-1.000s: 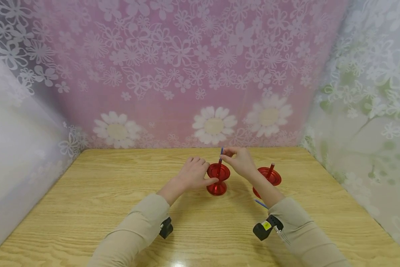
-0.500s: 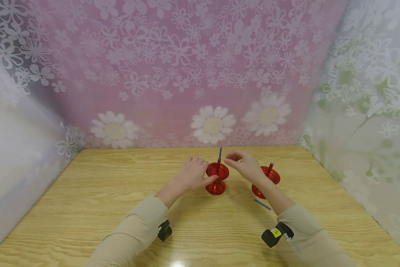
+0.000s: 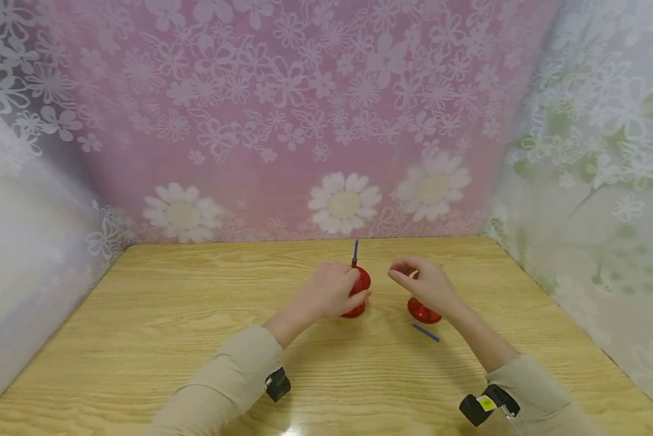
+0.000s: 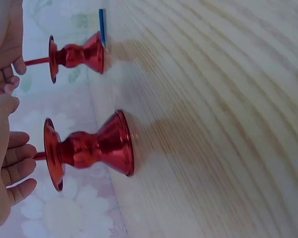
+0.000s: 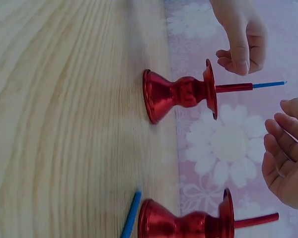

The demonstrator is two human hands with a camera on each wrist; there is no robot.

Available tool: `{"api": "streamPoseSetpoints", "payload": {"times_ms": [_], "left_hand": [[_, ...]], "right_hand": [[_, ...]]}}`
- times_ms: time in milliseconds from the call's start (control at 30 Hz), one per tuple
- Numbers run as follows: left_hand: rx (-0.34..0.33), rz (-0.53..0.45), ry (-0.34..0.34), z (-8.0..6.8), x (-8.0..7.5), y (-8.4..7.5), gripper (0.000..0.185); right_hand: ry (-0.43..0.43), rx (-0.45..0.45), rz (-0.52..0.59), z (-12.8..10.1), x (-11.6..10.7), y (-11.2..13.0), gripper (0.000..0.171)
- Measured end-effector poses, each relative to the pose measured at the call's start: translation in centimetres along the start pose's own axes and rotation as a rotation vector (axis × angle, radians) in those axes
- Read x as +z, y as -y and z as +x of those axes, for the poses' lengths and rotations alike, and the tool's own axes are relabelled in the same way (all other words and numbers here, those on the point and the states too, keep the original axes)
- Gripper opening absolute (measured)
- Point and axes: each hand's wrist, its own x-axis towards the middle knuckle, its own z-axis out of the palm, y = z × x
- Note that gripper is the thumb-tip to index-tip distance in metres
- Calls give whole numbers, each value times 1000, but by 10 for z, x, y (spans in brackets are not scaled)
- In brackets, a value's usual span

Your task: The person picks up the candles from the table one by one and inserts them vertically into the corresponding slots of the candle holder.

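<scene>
A red metal candle holder (image 3: 363, 280) stands upright, and a slim blue candle (image 3: 356, 248) rises from the tube above its dish. My left hand (image 3: 332, 289) hangs beside that tube with loosely bent fingers and holds nothing; it hides part of the holder in the head view. My right hand (image 3: 427, 287) hovers to the right, thumb and fingers curved loosely around air. Below it stands a second red candle holder (image 3: 423, 312), whose dish the hand covers in the head view. Its bare tube (image 5: 256, 220) shows in the right wrist view.
Another blue candle (image 3: 426, 332) lies on the wooden table (image 3: 195, 339) just in front of the right-hand holder. A pink floral curtain (image 3: 272, 121) closes off the back, with pale floral sheets at both sides.
My right hand has let go of the blue candle in the left holder and drawn back to the right. The left hand has shifted slightly right and nearer, across that holder.
</scene>
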Motion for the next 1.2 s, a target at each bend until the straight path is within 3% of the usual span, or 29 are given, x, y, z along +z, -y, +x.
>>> {"api": "streamPoseSetpoints", "payload": {"times_ms": [200,467,700,1033,1200], "left_hand": [[42,-23,-23,9,-1,-15,33],[35,-24,20,24,2,-30,42],[62,68,13,40,13,-44,46],[51,148,77,61,22,-70,49],[58,187,112,68,28,-79,47]], "right_hand": [[3,-12,-19,-21,-17,-4,17],[-31,-20,-96,-42,-35,-19,13],[-40,-12,-130,-58,-47,-33,12],[-10,19,-184,-71,-49,-50,9],[49,20,-197,-75,-44,-59,8]]}}
